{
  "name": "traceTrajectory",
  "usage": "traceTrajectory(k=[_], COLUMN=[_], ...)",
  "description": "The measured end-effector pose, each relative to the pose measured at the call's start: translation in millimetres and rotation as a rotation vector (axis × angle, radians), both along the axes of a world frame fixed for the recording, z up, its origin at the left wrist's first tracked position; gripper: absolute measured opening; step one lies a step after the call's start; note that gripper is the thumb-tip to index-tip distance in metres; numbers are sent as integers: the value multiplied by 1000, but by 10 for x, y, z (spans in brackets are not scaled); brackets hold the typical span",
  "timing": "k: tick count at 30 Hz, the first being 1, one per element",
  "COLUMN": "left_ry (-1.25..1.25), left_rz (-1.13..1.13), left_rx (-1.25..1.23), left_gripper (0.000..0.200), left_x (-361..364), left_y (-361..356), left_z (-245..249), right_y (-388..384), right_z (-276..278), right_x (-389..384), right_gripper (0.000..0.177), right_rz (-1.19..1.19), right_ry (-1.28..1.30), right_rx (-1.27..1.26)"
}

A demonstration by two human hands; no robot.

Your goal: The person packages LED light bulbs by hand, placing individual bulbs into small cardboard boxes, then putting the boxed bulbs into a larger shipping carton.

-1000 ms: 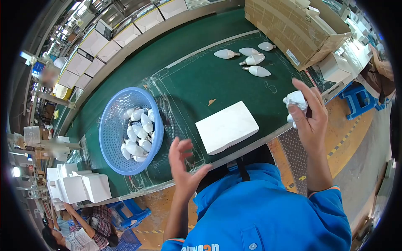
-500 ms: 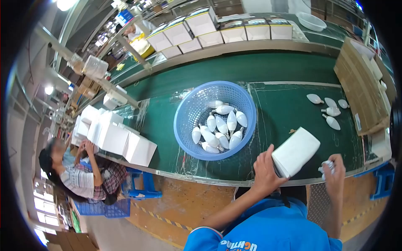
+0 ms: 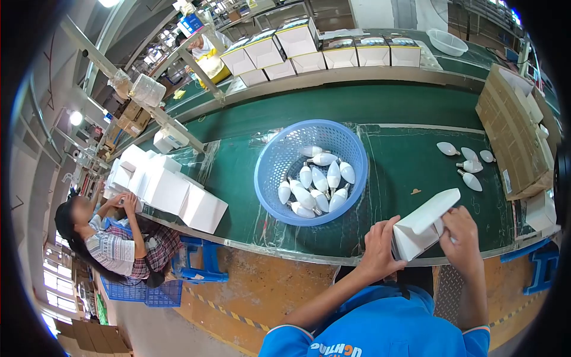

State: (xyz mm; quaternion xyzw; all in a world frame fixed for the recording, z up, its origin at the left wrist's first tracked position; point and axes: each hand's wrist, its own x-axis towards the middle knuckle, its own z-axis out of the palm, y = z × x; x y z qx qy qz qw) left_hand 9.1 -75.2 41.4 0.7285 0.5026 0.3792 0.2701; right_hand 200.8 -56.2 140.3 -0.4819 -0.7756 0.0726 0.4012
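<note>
My left hand [image 3: 379, 249] grips the lower end of a white carton box [image 3: 423, 224], lifted off the green table [image 3: 238, 172] at its near edge. My right hand [image 3: 461, 237] presses against the box's right side; the crumpled white paper it held is hidden, so I cannot tell if it is still in the fingers. A blue plastic basket [image 3: 275, 154] with several white candle bulbs [image 3: 318, 181] stands just left of the box.
Several loose bulbs [image 3: 467, 160] lie right of the basket, beside a large cardboard carton [image 3: 513, 131]. White boxes [image 3: 169, 190] are stacked at the left, where a seated person [image 3: 110, 244] works. More boxes [image 3: 333, 50] line the far conveyor.
My view swung left to the basket. My left hand took hold of the white box and lifted it off the table; my right hand, holding crumpled paper, came against the box.
</note>
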Motion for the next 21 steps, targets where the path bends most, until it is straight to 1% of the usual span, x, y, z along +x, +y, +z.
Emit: traceTrajectory(k=[2, 3, 4, 5, 6, 8, 9, 10, 11, 13, 14, 15, 16, 17, 18, 19, 20, 21], left_ry=[41, 58, 68, 114, 162, 332, 357, 384, 378, 564, 567, 436, 297, 206, 199, 215, 233, 228], left_rz=[-65, -95, -137, -151, -171, -94, -52, 4, -19, -21, -22, -188, -349, -497, -490, -549, -607, -604], left_rx=[-16, 8, 23, 7, 3, 58, 121, 188, 190, -56, -61, -96, -130, 25, 18, 159, 304, 304], left_gripper=[104, 105, 105, 106, 107, 93, 81, 70, 70, 41, 41, 31, 20, 14, 14, 14, 14, 14], left_x=[-17, -56, -78, -90, -107, -128, -133, -146, -171, -233, -217, -189, -147, -39, 56, 144, 197, 208], left_y=[16, 60, 82, 81, 82, 53, 4, -68, -164, -339, -367, -376, -369, -308, -230, -137, -47, 41], left_z=[34, 28, 22, 51, 81, 195, 298, 432, 593, 890, 957, 1005, 1037, 1063, 1054, 1038, 1021, 990], right_y=[58, 82, 147, 188, 222, 299, 307, 315, 282, 239, 217, 203, 191, 177, 171, 184, 204, 217], right_z=[-189, -182, -119, -60, 46, 176, 200, 162, 182, 167, 118, 80, 83, 107, 118, 103, 84, 78], right_x=[79, 52, 42, 72, 42, 69, 78, 91, 94, 111, 109, 102, 93, 84, 75, 78, 91, 106], right_gripper=[10, 6, 6, 7, 10, 14, 15, 19, 22, 25, 22, 19, 19, 19, 20, 20, 26, 32], right_rz=[136, 88, 112, 152, 173, 179, 177, 165, 146, 133, 105, 80, 86, 48, 12, 21, 13, 2], right_ry=[-159, -172, -177, -229, -170, -339, -369, -385, -422, -455, -450, -445, -446, -465, -486, -493, -511, -526], right_rx=[-75, -79, -72, -123, -128, -239, -267, -240, -262, -280, -227, -175, -182, -167, -151, -153, -207, -261])
